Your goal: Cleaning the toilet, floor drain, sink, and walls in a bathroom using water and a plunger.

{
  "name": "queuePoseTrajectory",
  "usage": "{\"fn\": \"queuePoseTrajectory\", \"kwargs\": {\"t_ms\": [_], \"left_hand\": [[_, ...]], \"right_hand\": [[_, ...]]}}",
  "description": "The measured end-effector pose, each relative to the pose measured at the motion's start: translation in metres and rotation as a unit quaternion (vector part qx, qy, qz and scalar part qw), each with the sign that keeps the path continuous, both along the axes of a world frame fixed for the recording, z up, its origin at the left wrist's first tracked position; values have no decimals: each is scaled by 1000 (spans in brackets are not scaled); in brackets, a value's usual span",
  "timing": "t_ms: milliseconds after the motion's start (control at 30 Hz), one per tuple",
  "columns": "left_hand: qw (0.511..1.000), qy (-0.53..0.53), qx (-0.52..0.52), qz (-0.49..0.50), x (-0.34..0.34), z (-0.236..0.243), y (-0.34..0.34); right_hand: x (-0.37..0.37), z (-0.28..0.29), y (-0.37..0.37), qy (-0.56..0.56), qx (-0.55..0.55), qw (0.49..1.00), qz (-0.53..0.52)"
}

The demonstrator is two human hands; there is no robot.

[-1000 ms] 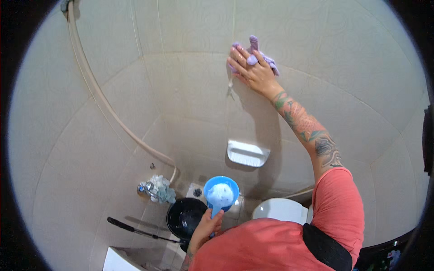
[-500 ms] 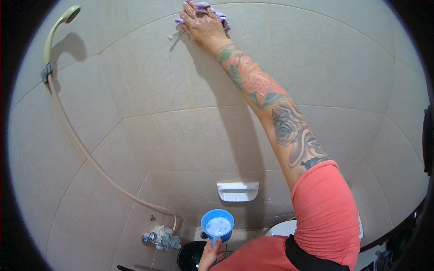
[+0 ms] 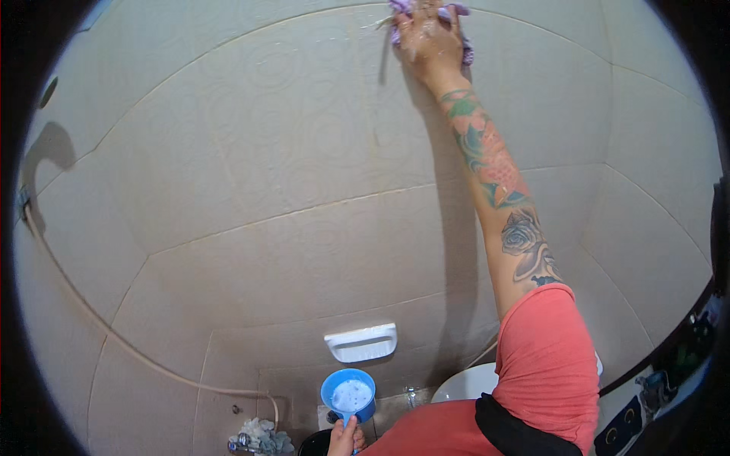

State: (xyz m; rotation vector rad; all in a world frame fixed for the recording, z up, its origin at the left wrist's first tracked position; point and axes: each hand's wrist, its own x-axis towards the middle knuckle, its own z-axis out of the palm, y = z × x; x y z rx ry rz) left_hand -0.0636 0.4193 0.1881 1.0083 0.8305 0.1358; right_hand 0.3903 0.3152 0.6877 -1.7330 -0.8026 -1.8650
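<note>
High on the tiled wall [image 3: 289,144], my right hand [image 3: 432,42] presses a wet purple cloth [image 3: 467,52] flat against the tiles. Suds cover the back of that hand, and a thin pale strip sticks out from the cloth's left side. Low in front of me, my left hand [image 3: 347,438] is wrapped round the handle of a blue dipper [image 3: 363,378]. White foamy water [image 3: 351,395] fills part of the dipper, which is held upright. My right arm is stretched out long, with its sleeve near the shoulder.
A white soap dish [image 3: 362,344] juts from the wall above the dipper. Shower hose [image 3: 114,334] hangs along the left wall, down to a tap with a pale bath puff [image 3: 266,437]. A black bucket [image 3: 313,444] stands by my left hand; a white toilet [image 3: 468,384] is at lower right.
My right hand has slid the cloth rightward and slightly up along the wall. The view has turned, so the shower head has nearly left it. The left hand still holds the dipper.
</note>
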Motion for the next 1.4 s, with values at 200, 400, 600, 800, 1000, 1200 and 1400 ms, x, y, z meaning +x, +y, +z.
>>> {"fn": "queuePoseTrajectory", "kwargs": {"t_ms": [200, 400, 600, 800, 1000, 1200, 1400], "left_hand": [[999, -34, -7, -20, 10, -15, -7], [1000, 4, 28, 3, 16, -7, -23], [997, -26, -49, -47, 10, -4, -16], [998, -48, -36, -15, -2, -12, -17], [998, -50, -36, 13, -17, 17, -17], [996, -87, -11, 24, -29, 18, -11], [999, -43, -21, 7, -22, 20, -1]], "right_hand": [[129, -15, -120, 76, 197, 977, -30], [172, -61, -150, 162, 429, 887, -56], [10, -32, 23, -87, 214, 959, 165], [-50, -10, 163, -97, 29, 986, 133], [-98, -92, 231, -179, -204, 936, 223], [-46, -83, 136, -154, -109, 965, 184], [43, -80, -26, -108, 140, 984, 3]]}}
